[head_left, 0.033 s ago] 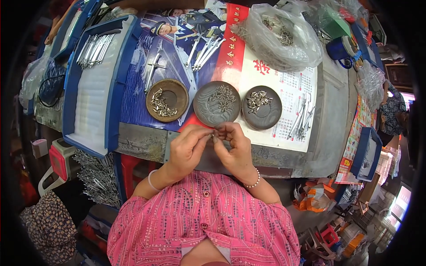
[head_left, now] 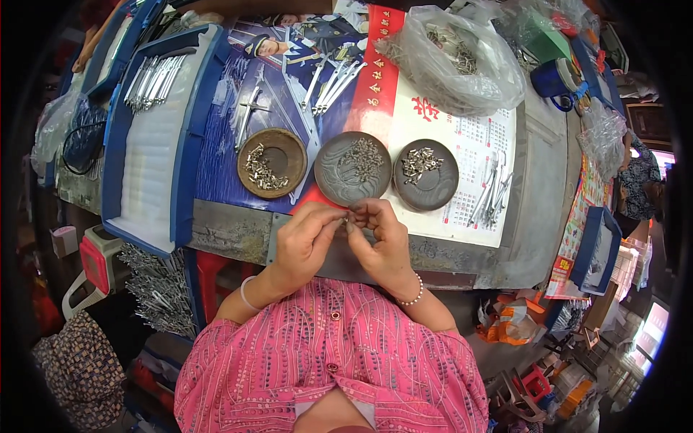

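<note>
Three round dishes stand in a row across the middle of the frame. The brown bowl (head_left: 297, 153) on the left holds short, shiny silver cylinders (head_left: 261, 173), heaped mostly along its left and lower side. The grey dish (head_left: 333, 186) at centre holds finer, duller metal bits (head_left: 363, 157), gathered right of its middle. The dark dish (head_left: 442, 192) on the right, close beside it, has bright short pieces (head_left: 419, 164) toward its upper left. At upper left, a blue tray (head_left: 182, 144) with a white lining carries slim silver rods (head_left: 154, 81) at its far end. A clear plastic bag (head_left: 498, 83) at upper right gapes open over many small metal parts (head_left: 456, 52).

Just below the grey dish, at the bench (head_left: 231, 234) edge, the left hand (head_left: 307, 237) and right hand (head_left: 380, 242) meet, thumbs and fingers pinching a small piece (head_left: 347, 219). It looks tiny and metallic; the fingertips hide most of it, so its shape cannot be told.
</note>
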`<action>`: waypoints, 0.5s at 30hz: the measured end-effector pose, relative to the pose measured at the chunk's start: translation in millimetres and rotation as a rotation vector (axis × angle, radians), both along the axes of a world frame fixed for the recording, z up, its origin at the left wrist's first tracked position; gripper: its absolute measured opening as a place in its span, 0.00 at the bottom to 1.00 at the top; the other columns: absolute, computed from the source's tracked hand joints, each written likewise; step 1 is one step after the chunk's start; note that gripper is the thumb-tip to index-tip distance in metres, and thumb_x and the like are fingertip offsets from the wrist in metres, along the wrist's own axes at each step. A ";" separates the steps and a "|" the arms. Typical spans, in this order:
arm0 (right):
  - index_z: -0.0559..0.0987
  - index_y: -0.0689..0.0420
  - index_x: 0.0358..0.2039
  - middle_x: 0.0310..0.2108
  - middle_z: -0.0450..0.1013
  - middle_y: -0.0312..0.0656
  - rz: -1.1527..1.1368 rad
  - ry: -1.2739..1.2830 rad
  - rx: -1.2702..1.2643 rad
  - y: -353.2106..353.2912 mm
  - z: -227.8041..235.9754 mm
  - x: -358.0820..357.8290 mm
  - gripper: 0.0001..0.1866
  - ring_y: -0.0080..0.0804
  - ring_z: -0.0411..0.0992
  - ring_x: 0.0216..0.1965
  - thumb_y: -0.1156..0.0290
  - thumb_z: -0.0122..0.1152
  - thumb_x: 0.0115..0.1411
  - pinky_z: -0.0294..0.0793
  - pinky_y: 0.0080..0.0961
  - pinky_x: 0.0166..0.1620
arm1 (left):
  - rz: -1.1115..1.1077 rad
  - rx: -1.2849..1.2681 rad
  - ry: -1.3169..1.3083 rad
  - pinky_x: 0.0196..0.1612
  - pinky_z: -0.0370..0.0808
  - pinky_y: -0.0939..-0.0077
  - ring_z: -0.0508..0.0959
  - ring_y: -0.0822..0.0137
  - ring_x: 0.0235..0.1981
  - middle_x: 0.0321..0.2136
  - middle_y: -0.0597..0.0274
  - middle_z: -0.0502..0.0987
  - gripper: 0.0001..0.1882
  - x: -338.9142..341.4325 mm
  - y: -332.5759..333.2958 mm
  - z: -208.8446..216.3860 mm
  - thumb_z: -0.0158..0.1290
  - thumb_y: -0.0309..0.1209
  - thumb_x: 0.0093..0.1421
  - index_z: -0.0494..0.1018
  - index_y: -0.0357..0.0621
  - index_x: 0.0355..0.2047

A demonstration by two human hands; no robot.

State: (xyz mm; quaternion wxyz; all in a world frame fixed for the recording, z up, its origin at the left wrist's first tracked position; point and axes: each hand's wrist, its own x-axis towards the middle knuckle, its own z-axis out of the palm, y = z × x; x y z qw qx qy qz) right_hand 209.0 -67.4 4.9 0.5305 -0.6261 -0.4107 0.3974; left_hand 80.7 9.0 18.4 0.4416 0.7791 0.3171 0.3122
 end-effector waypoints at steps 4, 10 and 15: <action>0.64 0.66 0.39 0.32 0.68 0.40 0.018 0.115 -0.006 -0.2 -1.3 1.0 0.13 0.21 0.70 0.33 0.85 0.52 0.52 0.71 0.16 0.37 | -0.011 -0.128 -0.015 0.30 0.72 0.76 0.75 0.64 0.27 0.28 0.54 0.73 0.06 -2.0 0.1 1.1 0.50 0.17 0.52 0.72 0.34 0.32; 0.64 0.66 0.38 0.31 0.68 0.40 0.002 0.122 -0.012 1.6 -0.6 0.6 0.12 0.21 0.70 0.33 0.85 0.52 0.53 0.73 0.18 0.38 | -0.040 0.141 0.024 0.28 0.73 0.73 0.76 0.59 0.25 0.28 0.53 0.72 0.09 -1.9 3.1 -5.7 0.51 0.17 0.50 0.71 0.35 0.34; 0.64 0.66 0.39 0.32 0.69 0.42 0.025 0.130 -0.036 0.6 -2.0 0.8 0.13 0.22 0.71 0.33 0.85 0.51 0.53 0.72 0.17 0.37 | -0.064 0.248 0.146 0.27 0.73 0.70 0.76 0.56 0.26 0.28 0.53 0.72 0.10 -2.7 0.9 -6.0 0.51 0.16 0.49 0.70 0.36 0.34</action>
